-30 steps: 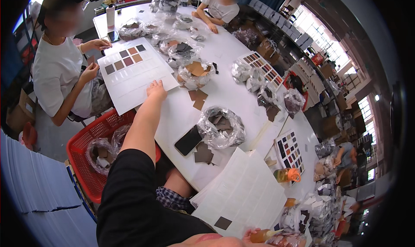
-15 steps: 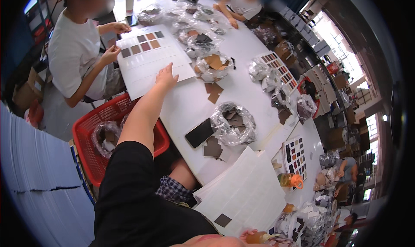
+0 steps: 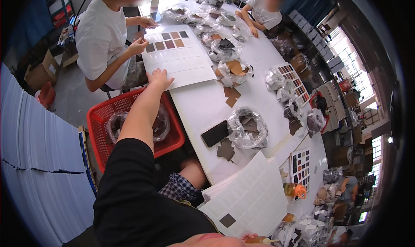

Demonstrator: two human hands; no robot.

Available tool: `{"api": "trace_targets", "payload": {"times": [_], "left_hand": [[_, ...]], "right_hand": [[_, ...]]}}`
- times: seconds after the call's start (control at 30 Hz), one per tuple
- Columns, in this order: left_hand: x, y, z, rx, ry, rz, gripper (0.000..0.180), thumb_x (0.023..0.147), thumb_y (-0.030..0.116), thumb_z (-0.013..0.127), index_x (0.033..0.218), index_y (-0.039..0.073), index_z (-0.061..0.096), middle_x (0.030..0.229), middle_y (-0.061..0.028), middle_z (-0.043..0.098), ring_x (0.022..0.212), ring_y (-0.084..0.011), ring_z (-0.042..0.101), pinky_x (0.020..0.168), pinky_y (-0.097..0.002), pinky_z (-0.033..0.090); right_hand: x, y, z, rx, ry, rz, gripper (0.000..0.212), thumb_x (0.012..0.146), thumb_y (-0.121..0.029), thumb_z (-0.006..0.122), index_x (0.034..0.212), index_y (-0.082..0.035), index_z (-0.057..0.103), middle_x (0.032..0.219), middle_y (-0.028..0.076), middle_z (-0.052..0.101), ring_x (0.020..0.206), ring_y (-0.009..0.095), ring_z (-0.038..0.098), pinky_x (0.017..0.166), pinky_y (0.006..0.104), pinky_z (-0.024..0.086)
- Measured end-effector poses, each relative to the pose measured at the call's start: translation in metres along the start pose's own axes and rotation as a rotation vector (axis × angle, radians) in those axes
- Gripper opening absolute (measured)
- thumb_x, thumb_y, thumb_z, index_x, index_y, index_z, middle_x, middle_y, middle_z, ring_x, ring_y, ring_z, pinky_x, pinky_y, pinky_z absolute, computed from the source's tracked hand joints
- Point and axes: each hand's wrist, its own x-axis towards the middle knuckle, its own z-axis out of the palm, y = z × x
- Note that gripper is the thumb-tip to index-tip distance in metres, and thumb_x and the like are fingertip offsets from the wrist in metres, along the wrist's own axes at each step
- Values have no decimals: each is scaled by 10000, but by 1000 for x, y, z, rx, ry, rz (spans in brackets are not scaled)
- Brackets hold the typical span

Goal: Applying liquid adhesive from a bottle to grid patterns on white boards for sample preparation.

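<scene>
My left arm reaches across to a white sample sheet (image 3: 183, 61) bearing two rows of brown, grey and dark swatches. The fingers of my left hand (image 3: 159, 78) are spread over its near left part. At the bottom edge my right hand (image 3: 249, 236), mostly cut off, grips a squeeze bottle (image 3: 258, 239) with amber contents and a pale nozzle. Beside it lies a stack of white gridded sheets (image 3: 248, 195); the top one carries a single dark square swatch (image 3: 226, 220). Across the far left corner, a co-worker's hand (image 3: 139, 45) holds a small brown piece near the sample sheet.
A black phone (image 3: 214, 133) lies by a plastic bag of dark swatches (image 3: 247, 128). More bags (image 3: 233, 72) line the table's far side. Beneath my left arm sits a red basket (image 3: 101, 117). An orange-capped bottle (image 3: 295, 190) stands by a swatch card (image 3: 301, 167).
My left hand has slid left and nearer over the sample sheet, toward its near left corner. The view has shifted, so the table appears farther right. My right hand still grips the squeeze bottle.
</scene>
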Motion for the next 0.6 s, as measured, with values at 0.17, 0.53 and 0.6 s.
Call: {"api": "trace_targets", "payload": {"times": [0.17,0.53,0.6], "left_hand": [[-1,-2,-6,43,-12,15,676,857,567,447,1355,115,385,1423,-139,346,1325,-269,320,1068,-584,170],[6,22,-9,82,-18,53,672,840,586,465,1323,121,422,1378,-120,385,1287,-247,365,1062,-575,186],[-2,-1,-8,69,-60,1,696,839,590,465,1352,127,387,1412,-120,342,1315,-247,321,1066,-573,178]], "right_hand": [[-1,-3,-12,-16,44,-33,503,814,-585,457,1071,-199,651,1092,103,616,905,274,559,833,438,466],[-14,-23,-59,-158,224,-172,561,780,-636,473,1066,-184,641,1082,101,607,958,260,542,765,443,488],[1,-18,-33,-44,74,-10,589,779,-644,468,1080,-167,637,1117,107,591,970,269,536,795,483,474]]}}
